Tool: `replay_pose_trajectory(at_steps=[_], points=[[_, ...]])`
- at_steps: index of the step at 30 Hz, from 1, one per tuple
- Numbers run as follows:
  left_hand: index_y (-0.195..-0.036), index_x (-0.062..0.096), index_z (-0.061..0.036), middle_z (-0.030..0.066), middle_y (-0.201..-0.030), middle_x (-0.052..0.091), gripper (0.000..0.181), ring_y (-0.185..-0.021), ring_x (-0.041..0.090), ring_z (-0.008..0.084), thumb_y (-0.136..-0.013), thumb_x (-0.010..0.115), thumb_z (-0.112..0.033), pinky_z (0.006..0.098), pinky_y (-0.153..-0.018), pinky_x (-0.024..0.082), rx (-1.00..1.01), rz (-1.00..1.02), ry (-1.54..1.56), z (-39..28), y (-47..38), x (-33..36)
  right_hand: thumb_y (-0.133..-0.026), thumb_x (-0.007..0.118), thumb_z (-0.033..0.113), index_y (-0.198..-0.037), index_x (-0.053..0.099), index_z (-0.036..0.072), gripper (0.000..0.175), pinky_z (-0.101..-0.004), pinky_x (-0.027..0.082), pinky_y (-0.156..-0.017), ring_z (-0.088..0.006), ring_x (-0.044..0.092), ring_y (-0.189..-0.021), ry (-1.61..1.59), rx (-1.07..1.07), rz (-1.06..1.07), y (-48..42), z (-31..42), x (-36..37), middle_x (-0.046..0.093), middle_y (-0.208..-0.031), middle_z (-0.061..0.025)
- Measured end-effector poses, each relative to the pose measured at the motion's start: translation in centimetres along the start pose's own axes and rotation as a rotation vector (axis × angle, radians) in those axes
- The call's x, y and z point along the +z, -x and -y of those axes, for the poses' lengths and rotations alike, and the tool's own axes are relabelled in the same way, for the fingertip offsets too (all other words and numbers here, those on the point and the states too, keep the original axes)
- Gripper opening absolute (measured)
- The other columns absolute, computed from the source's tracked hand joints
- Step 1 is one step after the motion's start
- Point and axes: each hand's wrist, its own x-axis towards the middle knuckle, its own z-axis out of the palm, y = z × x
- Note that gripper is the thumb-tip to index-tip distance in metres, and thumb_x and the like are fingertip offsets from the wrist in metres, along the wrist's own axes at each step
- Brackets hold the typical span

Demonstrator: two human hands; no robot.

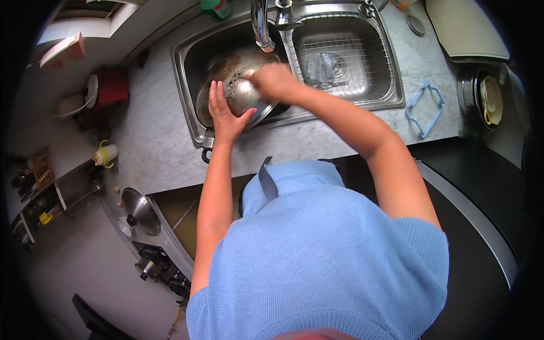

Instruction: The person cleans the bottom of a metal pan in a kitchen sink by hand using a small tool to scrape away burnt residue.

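Note:
A metal wok [242,87] lies tilted, its rounded outside facing up, in the left bowl of the steel sink [187,55]. Brown and black marks stain its surface. My left hand [225,111] holds the wok by its near left side, fingers straight along the metal and thumb spread to the right. A black loop handle [206,155] sticks out over the sink's front edge beside my left wrist. My right hand [274,83], blurred and curled into a fist, is at the wok's upper right side. Whatever it may hold is hidden.
Above the wok hangs the chrome faucet [260,25]. A wire rack [361,53] and a crumpled clear plastic piece [321,68] sit in the right bowl. On the counter [157,127] are a blue plastic frame [425,108] and a handled cup [105,154]. A pot lid [140,211] stands left.

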Motion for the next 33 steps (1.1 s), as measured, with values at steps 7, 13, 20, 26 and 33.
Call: replay_pose_trajectory(at_steps=[7,13,20,26,33], points=[[-0.130,0.019,-0.0090,0.0147,-0.134,0.018,0.102,-0.121,0.024,0.0317,-0.050,0.077,-0.033,0.0418,-0.097,0.021,-0.007,-0.008,0.025,-0.3,-0.1,0.5,-0.065,0.053,0.013,-0.085,0.063,0.013,0.022,-0.0371,0.047,-0.059,-0.0259,0.060,-0.069,0.060,0.089,-0.015,-1.8,-1.3,-0.5,0.061,-0.070,-0.0097],[-0.130,0.018,-0.0088,0.0148,-0.134,0.018,0.102,-0.121,0.023,0.0317,-0.050,0.077,-0.029,0.0409,-0.098,0.022,-0.012,-0.031,0.008,-0.5,0.1,0.6,-0.067,0.055,0.015,-0.096,0.061,0.019,0.031,-0.0365,0.047,-0.057,-0.0254,0.060,-0.069,0.206,0.038,0.120,-2.3,-0.1,-0.5,0.061,-0.073,-0.0105],[-0.130,0.018,-0.0075,0.0155,-0.134,0.018,0.102,-0.122,0.022,0.0325,-0.051,0.078,-0.028,0.0389,-0.099,0.023,0.008,-0.043,-0.013,-0.3,0.0,1.2,-0.067,0.057,0.016,-0.099,0.059,0.021,0.033,-0.0369,0.045,-0.059,-0.0274,0.058,-0.067,-0.055,-0.071,0.118,0.1,1.3,1.4,0.060,-0.072,-0.0104],[-0.130,0.017,-0.0073,0.0144,-0.134,0.019,0.100,-0.122,0.023,0.0311,-0.053,0.076,-0.032,0.0398,-0.098,0.023,-0.005,-0.005,0.003,-0.6,0.1,0.4,-0.076,0.054,0.006,-0.108,0.055,0.013,0.033,-0.0238,0.043,-0.052,-0.0102,0.053,-0.056,-0.832,0.306,-0.385,4.6,-6.6,4.7,0.058,-0.067,-0.0029],[-0.129,0.020,-0.0066,0.0137,-0.133,0.021,0.095,-0.122,0.023,0.0300,-0.056,0.075,-0.032,0.0394,-0.099,0.022,-0.022,0.048,-0.004,-0.3,-0.2,-0.7,-0.079,0.051,0.005,-0.110,0.053,0.009,0.031,-0.0185,0.042,-0.048,-0.0046,0.047,-0.052,-1.243,0.546,-0.469,5.6,-5.8,6.9,0.049,-0.062,0.0018]])
